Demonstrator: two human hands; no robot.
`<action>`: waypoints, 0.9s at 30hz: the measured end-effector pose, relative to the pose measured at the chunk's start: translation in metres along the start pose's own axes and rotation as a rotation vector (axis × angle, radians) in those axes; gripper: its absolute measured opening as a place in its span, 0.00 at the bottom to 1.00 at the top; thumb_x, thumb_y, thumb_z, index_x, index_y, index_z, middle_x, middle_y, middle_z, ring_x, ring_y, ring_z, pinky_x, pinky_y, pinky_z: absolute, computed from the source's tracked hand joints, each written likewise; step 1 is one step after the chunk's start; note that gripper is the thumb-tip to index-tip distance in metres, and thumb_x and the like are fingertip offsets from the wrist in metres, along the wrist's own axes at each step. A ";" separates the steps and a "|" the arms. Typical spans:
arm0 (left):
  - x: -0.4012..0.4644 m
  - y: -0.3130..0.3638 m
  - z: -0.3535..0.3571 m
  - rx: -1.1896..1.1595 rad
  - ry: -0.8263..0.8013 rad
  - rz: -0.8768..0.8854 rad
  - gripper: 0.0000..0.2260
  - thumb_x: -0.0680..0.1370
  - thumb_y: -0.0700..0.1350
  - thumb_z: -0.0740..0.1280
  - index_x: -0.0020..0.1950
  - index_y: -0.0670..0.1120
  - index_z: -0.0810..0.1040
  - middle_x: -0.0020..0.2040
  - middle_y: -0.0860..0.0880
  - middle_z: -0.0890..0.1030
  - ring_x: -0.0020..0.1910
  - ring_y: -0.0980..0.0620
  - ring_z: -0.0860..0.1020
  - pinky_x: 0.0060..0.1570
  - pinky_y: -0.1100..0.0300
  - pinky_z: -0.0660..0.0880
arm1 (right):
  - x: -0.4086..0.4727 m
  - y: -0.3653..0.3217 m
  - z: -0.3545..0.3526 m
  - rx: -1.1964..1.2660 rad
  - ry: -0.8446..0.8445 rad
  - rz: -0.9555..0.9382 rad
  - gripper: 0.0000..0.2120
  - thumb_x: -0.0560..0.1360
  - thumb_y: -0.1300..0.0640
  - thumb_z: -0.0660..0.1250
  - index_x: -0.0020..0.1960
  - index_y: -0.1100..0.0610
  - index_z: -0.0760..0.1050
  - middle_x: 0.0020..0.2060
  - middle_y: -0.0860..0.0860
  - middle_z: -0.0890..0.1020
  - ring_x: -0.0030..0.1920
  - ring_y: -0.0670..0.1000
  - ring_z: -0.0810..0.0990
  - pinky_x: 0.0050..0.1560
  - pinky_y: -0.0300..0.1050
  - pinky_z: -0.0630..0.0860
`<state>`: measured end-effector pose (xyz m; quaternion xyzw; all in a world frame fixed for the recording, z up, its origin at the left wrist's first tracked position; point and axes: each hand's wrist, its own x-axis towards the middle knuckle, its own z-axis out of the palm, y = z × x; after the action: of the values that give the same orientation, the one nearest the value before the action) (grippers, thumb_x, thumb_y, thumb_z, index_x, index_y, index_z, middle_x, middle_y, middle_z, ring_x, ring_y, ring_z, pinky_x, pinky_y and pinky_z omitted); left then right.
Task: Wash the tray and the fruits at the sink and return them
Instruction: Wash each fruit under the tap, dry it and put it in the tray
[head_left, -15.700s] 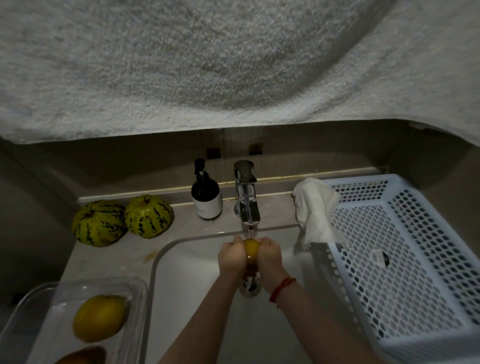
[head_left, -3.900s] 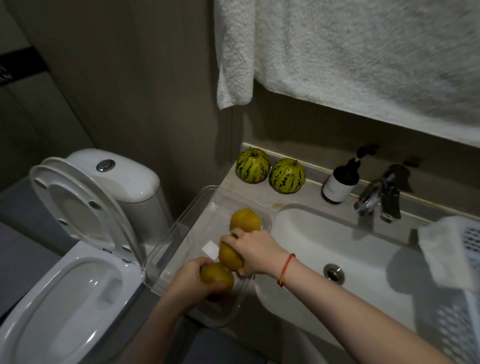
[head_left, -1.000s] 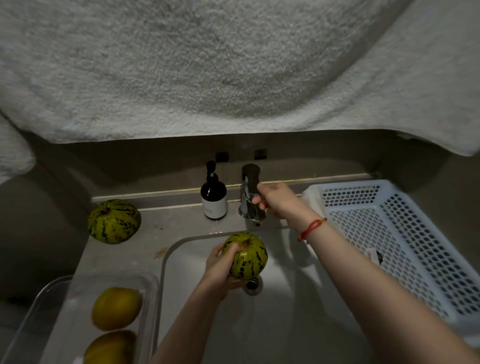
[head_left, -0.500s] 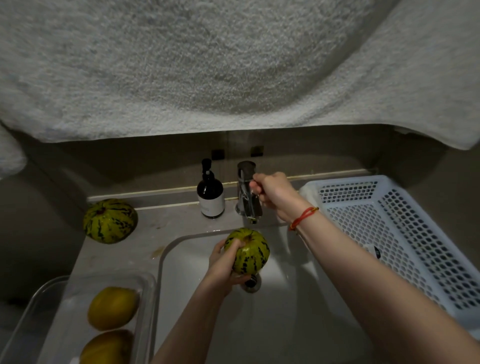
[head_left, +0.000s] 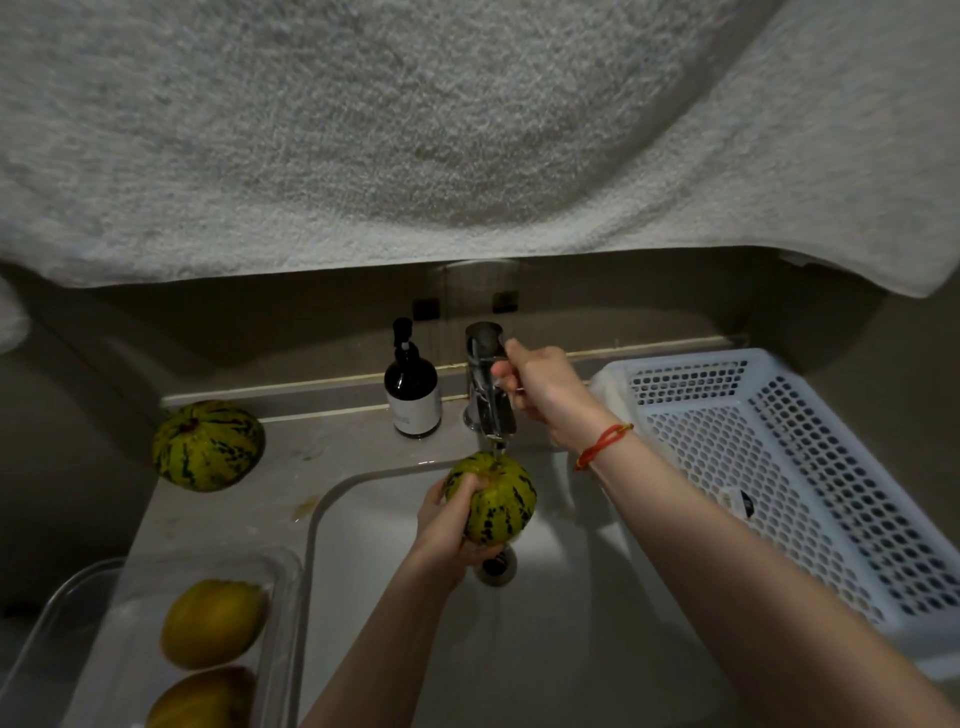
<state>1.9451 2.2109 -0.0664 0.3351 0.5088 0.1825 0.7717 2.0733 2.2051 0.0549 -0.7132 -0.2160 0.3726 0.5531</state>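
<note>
A pale towel (head_left: 415, 130) hangs across the whole top of the view, above the wall behind the basin. Below it the bench (head_left: 228, 514) carries a white sink (head_left: 597, 597) sunk into its middle. On the right a white perforated plastic basket (head_left: 779, 467) sits against the sink's edge. At the lower left a clear plastic tray (head_left: 291, 597) stands on the bench just beside the sink, with two yellow fruits in it: one yellow fruit (head_left: 213, 623) nearer the wall and a second yellow fruit (head_left: 200, 699) cut by the bottom edge. A striped green-and-yellow melon (head_left: 208, 445) lies on the bench at the back left, well apart from the tray. The left hand (head_left: 447, 535) grips a second striped melon (head_left: 501, 501) from its left side and underneath, holding it over the sink right under the spout of the chrome faucet (head_left: 488, 384), above the drain (head_left: 496, 566). The right hand (head_left: 545, 395), a red string bracelet (head_left: 602, 446) on its wrist, has its fingers curled round the faucet's lever. A dark pump bottle (head_left: 413, 389) with a white label stands on the bench just left of the faucet.
</note>
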 end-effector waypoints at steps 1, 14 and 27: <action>0.001 -0.001 -0.001 0.012 -0.001 0.007 0.19 0.75 0.46 0.69 0.65 0.49 0.70 0.60 0.42 0.74 0.56 0.39 0.76 0.35 0.48 0.80 | -0.002 0.007 -0.003 -0.023 0.067 -0.043 0.22 0.82 0.53 0.55 0.31 0.56 0.72 0.18 0.46 0.69 0.16 0.41 0.65 0.19 0.33 0.61; 0.015 -0.007 0.006 0.154 -0.037 0.247 0.13 0.76 0.47 0.68 0.59 0.51 0.71 0.56 0.43 0.77 0.51 0.48 0.79 0.40 0.60 0.78 | -0.022 0.124 0.010 0.450 -0.027 0.379 0.14 0.77 0.52 0.65 0.58 0.60 0.76 0.53 0.61 0.80 0.51 0.59 0.81 0.51 0.56 0.80; 0.026 0.000 0.007 -0.138 -0.074 -0.113 0.24 0.78 0.61 0.58 0.67 0.47 0.70 0.62 0.38 0.76 0.57 0.38 0.77 0.57 0.38 0.73 | -0.013 0.165 0.038 0.117 0.201 -0.054 0.14 0.82 0.55 0.55 0.66 0.51 0.68 0.58 0.53 0.72 0.60 0.52 0.73 0.66 0.54 0.70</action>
<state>1.9623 2.2249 -0.0820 0.2585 0.4841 0.1606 0.8204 2.0183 2.1710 -0.1022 -0.7073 -0.1564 0.2962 0.6226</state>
